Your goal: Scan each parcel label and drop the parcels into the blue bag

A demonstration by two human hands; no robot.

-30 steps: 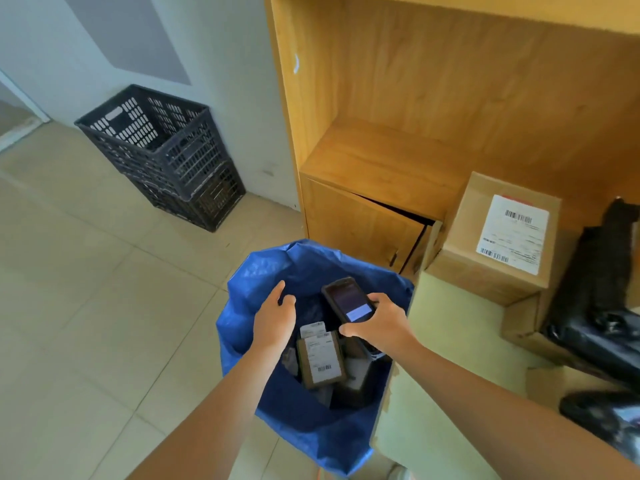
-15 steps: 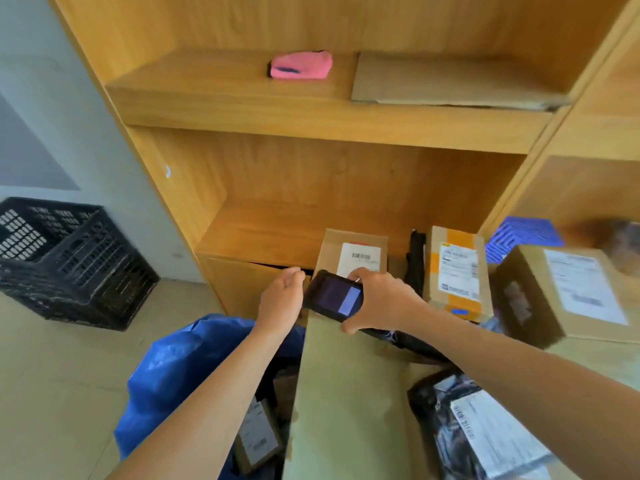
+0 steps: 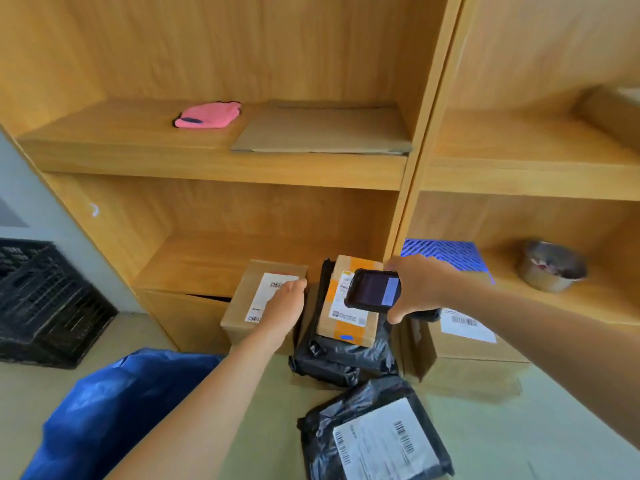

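Note:
My right hand (image 3: pixel 420 289) grips a black handheld scanner (image 3: pixel 372 290), held over a small cardboard parcel with orange tape (image 3: pixel 346 323) that lies on black poly-bag parcels (image 3: pixel 343 356). My left hand (image 3: pixel 285 304) rests flat on the white label of a brown cardboard box (image 3: pixel 249 296) to the left; its fingers are together and hold nothing. The blue bag (image 3: pixel 114 407) stands open at the lower left. Another black poly parcel with a white label (image 3: pixel 375 438) lies in front. A larger labelled box (image 3: pixel 464 344) sits under my right forearm.
Wooden shelves rise behind the parcels; a pink cloth (image 3: pixel 207 115) and flat cardboard (image 3: pixel 322 128) lie on the upper shelf. A blue ribbed sheet (image 3: pixel 446 252) and a metal bowl (image 3: pixel 550 265) sit on the right shelf. Black plastic crates (image 3: pixel 38 303) stand at left.
My view rose from the blue bag to the shelf parcels. My right hand carried the scanner rightward over the orange-taped parcel; my left hand moved onto the brown box's label.

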